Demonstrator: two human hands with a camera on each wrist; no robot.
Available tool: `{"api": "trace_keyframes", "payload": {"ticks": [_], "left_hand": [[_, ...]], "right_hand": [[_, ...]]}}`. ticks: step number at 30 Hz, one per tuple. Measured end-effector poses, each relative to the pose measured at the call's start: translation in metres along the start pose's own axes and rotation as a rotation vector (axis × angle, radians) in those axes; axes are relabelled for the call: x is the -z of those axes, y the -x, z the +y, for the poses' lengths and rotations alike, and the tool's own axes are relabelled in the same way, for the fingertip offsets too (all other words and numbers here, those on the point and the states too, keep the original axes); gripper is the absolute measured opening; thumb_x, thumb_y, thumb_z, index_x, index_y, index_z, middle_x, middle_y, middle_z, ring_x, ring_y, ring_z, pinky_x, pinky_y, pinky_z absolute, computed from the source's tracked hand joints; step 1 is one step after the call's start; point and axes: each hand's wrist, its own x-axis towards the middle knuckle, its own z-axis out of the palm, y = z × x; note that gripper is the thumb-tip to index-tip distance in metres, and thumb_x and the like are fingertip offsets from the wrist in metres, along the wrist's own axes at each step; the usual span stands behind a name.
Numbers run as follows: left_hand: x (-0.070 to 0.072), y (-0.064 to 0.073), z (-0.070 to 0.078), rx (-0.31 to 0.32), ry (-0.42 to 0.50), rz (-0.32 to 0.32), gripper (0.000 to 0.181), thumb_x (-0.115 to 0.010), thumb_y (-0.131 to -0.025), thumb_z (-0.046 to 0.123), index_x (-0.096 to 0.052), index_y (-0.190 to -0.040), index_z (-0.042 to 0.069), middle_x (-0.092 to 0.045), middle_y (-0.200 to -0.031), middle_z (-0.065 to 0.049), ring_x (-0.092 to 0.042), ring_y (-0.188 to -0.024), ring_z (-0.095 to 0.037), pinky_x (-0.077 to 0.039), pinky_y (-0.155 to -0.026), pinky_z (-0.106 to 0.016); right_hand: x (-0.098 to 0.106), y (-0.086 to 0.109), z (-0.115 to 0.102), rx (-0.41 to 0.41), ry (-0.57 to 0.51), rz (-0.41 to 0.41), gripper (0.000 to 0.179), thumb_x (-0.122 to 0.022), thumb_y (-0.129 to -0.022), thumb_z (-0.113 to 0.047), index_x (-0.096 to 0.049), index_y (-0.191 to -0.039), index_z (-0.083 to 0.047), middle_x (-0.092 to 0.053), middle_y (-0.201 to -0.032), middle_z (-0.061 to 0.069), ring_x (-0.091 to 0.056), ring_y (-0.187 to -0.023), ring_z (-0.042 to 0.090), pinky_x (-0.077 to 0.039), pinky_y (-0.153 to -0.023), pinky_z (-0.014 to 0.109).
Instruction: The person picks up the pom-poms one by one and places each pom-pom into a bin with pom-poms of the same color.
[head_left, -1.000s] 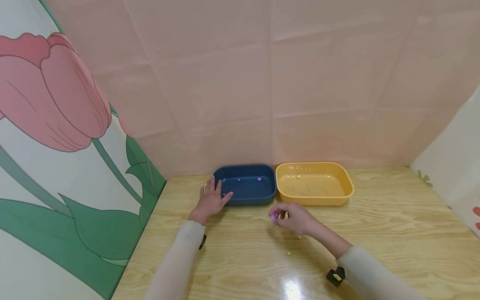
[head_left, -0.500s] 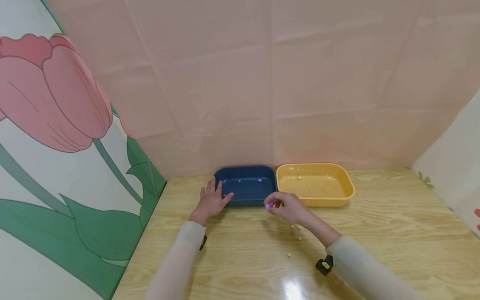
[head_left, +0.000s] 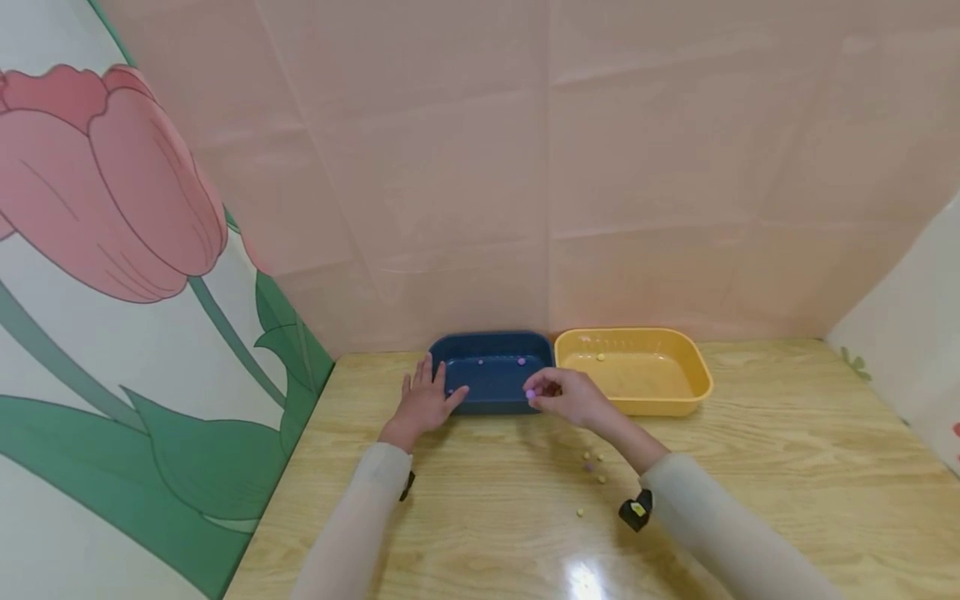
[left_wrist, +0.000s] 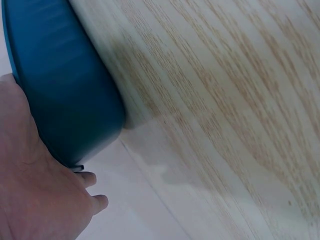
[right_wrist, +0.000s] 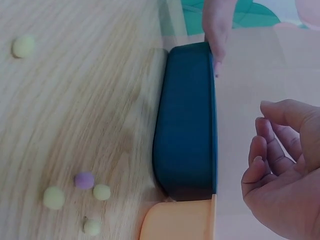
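My right hand [head_left: 572,398] pinches a purple pom-pom [head_left: 530,394] between thumb and fingertips, over the front right part of the blue tray [head_left: 491,408]. In the right wrist view the right hand [right_wrist: 287,160] is beyond the tray's rim, and the pom-pom is hidden there. My left hand [head_left: 422,406] rests on the blue tray's left end with its fingers spread. Inside that tray lie a purple pom-pom [head_left: 521,362], a smaller-looking one [head_left: 481,362] and one partly seen by the left thumb.
Right beside the blue tray stands a yellow tray [head_left: 645,407] holding a yellow pom-pom [head_left: 601,357]. On the wooden table, in front of the trays, lie several yellow pom-poms [right_wrist: 54,198] and a purple pom-pom [right_wrist: 84,180]. A pink-covered wall [head_left: 450,208] rises behind.
My right hand has moved forward and slightly left with the purple pom-pom, from above the table to over the blue tray's edge. My left hand has stayed on the tray.
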Motion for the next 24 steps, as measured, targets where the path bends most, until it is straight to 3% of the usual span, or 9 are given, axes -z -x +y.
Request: {"api": "trace_keyframes", "payload": {"ticks": [12,24], "left_hand": [[0.001,0.001,0.001,0.003,-0.005,0.008,0.088,-0.031,-0.102,0.068,-0.018,-0.162,0.004,0.004,-0.169,-0.021,-0.001,-0.156,-0.038,-0.004,-0.122,-0.06],[-0.004,-0.003,-0.002,0.001,-0.013,0.011,0.087,-0.03,-0.103,0.067,-0.017,-0.162,0.004,0.005,-0.169,-0.021,0.001,-0.156,-0.038,-0.003,-0.122,-0.059]], "right_hand": [[-0.002,-0.02,0.007,-0.069,-0.035,0.018,0.013,-0.072,-0.095,-0.016,-0.073,-0.107,-0.013,-0.066,-0.094,0.002,-0.058,-0.086,0.02,-0.05,-0.074,0.029],[0.001,-0.032,0.009,-0.061,-0.043,0.04,0.016,-0.074,-0.094,-0.015,-0.073,-0.108,-0.008,-0.07,-0.097,0.004,-0.062,-0.089,0.018,-0.052,-0.077,0.03]]}}
